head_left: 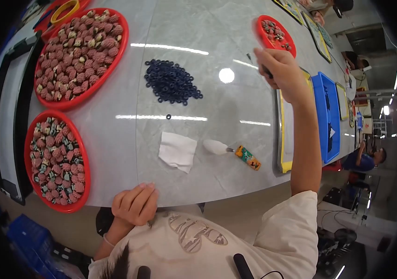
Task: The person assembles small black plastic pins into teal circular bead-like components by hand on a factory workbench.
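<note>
Right hand [280, 69] stretched out over the grey table [235, 46], left hand [135, 204] curled at the near edge.

The right fingers are closed around a small dark object, possibly a tool; too hidden to name. It hovers near 1 small red tray [259, 25]. The left hand rests loosely curled, holding nothing, as if steadying the body. The pile of dark rings [171, 83] lies between, within reach.

The right hand [280, 69] closes around a small dark thing that its fingers almost wholly hide, so its kind cannot be told. The small red tray [260, 28] behind is partly covered by that hand, its contents too small to identify.
</note>
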A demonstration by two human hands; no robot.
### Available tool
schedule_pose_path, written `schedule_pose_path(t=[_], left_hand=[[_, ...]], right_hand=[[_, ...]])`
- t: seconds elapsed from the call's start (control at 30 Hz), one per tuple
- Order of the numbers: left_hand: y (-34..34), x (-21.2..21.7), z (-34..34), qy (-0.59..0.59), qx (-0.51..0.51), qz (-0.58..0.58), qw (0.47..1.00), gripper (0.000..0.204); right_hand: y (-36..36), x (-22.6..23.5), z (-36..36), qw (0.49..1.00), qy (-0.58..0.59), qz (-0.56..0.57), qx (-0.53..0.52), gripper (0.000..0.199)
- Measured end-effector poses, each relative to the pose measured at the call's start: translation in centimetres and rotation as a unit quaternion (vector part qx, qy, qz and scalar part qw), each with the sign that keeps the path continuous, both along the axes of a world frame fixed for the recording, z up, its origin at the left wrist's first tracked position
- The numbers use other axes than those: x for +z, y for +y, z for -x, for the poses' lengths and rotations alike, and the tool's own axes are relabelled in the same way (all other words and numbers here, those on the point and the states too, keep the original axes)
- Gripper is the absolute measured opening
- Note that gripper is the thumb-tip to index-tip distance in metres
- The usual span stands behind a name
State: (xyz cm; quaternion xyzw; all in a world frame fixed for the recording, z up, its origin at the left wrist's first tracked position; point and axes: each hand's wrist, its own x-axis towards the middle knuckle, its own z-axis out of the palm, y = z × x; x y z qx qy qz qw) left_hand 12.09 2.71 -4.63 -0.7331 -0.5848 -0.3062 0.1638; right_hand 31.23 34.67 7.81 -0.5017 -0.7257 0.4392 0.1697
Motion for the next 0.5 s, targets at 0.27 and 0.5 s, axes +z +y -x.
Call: schedule_pose_path(t=[0.27, 0.5], left_hand=[[-0.3, -0.2, 0.8, -0.019, -0.084, -0.027, 0.996, 0.006], [-0.6, -0.8, 1.5, -0.020, -0.134, -0.049, 0.990, 0.005]], right_hand=[[-4.1, -3.4, 11.6, 0.987, -0.065, 0.005, 0.147, 0.038], [-4.8, -2.8, 12.9, 0.981, -0.064, 0.060, 0.172, 0.037]])
